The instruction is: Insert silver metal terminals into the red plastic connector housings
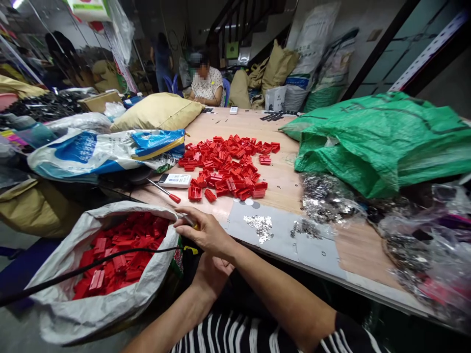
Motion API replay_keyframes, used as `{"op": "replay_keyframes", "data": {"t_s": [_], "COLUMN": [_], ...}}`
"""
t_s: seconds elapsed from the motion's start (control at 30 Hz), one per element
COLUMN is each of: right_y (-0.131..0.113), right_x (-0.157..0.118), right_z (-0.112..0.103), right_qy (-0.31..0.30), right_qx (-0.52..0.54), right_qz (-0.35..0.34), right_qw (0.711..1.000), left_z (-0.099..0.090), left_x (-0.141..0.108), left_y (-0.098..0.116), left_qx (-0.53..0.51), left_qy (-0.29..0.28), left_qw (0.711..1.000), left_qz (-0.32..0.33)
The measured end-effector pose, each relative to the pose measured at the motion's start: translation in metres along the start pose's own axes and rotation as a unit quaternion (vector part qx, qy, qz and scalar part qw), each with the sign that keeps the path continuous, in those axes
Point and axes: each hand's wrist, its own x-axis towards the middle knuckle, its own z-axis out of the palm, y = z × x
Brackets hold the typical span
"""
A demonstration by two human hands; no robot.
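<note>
My right hand reaches across my left wrist to the rim of a white woven sack. Its thumb and fingers are closed at the sack's edge. A small yellow piece shows behind these fingers; what it belongs to is hidden. Below the right forearm, my left hand sits near my lap, partly covered, and what its fingers do is unclear. Many red plastic parts fill the sack. More red parts lie heaped on the table. A black cable crosses over the sack's mouth.
A red-handled screwdriver lies beside a white box. Small silvery metal pieces rest on a grey sheet. A green sack lies right, blue-white bags left. A person sits across the table.
</note>
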Motion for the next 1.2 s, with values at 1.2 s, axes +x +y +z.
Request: {"op": "replay_keyframes", "data": {"t_s": [1.2], "right_y": [0.004], "right_x": [-0.128], "right_z": [-0.088], "right_qy": [0.131], "right_qx": [-0.179], "right_qz": [0.16], "right_qw": [0.962], "left_z": [0.023], "left_x": [0.009], "left_y": [0.004], "left_qx": [0.455], "left_qy": [-0.126], "left_qw": [0.846], "left_qz": [0.248]}}
